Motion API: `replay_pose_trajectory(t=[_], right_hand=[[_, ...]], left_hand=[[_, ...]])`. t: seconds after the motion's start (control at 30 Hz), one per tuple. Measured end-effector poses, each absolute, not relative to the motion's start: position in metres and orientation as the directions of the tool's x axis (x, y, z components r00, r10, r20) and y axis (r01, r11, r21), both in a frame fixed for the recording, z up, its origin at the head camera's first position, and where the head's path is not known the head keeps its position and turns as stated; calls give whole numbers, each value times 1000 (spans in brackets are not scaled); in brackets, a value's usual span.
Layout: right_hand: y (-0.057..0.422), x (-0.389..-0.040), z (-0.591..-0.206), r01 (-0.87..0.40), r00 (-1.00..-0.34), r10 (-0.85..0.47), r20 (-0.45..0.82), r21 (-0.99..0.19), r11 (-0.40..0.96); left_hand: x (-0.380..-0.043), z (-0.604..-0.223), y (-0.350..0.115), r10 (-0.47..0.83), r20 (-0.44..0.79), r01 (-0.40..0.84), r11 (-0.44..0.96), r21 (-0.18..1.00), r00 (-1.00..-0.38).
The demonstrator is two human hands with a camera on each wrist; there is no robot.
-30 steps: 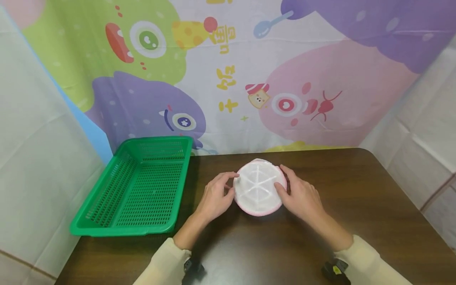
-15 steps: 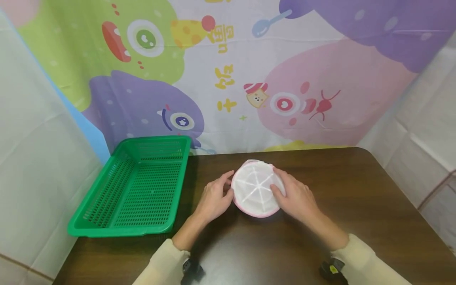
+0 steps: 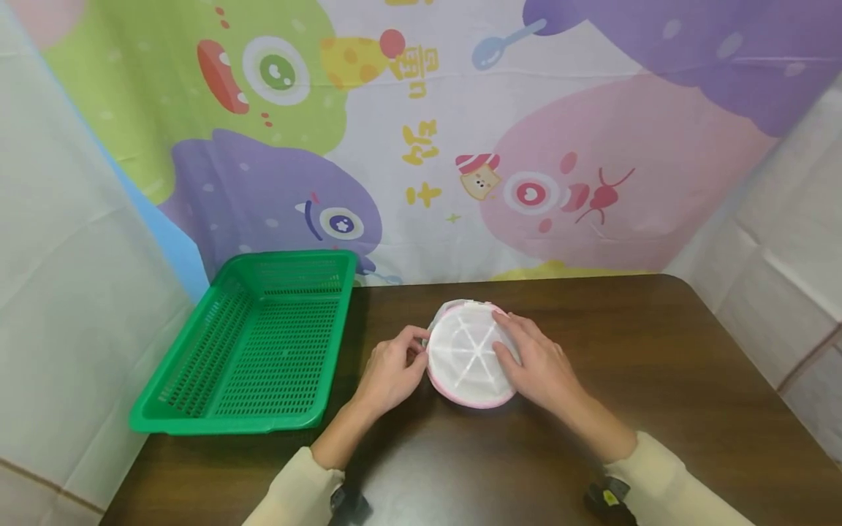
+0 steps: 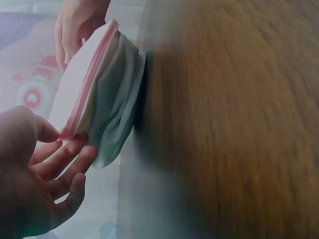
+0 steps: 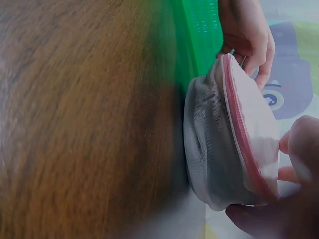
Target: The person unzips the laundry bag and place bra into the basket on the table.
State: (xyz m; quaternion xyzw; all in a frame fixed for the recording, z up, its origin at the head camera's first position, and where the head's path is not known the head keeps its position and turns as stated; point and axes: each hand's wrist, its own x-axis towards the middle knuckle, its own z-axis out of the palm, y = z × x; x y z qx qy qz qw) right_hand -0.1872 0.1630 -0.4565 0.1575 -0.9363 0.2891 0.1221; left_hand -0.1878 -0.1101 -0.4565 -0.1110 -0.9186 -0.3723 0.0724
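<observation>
A small round mesh laundry bag [image 3: 463, 365], white with a pink zipper round its upper rim, stands on the brown table between my hands. Its flat lid shows white spokes; the soft grey mesh side [image 4: 112, 94] is creased in the left wrist view. With thumb and fingertips, my left hand [image 3: 391, 369] pinches the left rim by the zipper. My right hand [image 3: 542, 358] holds the right part of the bag, thumb and forefinger on the lid. In the right wrist view another finger [image 5: 249, 216] touches the bag's side, while the rest of that hand is partly cut off.
A green perforated plastic basket [image 3: 322, 365] stands left of the bag on the wooden table [image 3: 658, 380]. Behind the table hangs a cartoon-printed cloth [image 3: 434, 241]. Pale tiled walls flank both sides.
The bag has turned, its spokes now at another angle, and has shifted slightly toward me. My left fingers have closed in on its rim; my right hand has slid further over the lid.
</observation>
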Motion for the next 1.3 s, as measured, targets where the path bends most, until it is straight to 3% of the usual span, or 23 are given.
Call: replay_pose_trajectory(t=[0.43, 0.77, 1.07, 1.3], right_hand=[[167, -182, -455, -412, -897, -245, 367, -497, 764], [171, -179, -449, -605, -775, -380, 505, -416, 679], [178, -180, -445, -769, -630, -584, 512, -302, 564], [176, -177, -448, -799, -594, -643, 484, -258, 544]], left_hand=[[-187, -458, -111, 139, 207, 244, 698, 673, -968], [-187, -458, -111, 153, 199, 248, 695, 675, -968], [-188, -461, -113, 189, 152, 241, 694, 678, -970], [-189, -461, -112, 250, 112, 256, 680, 687, -962]])
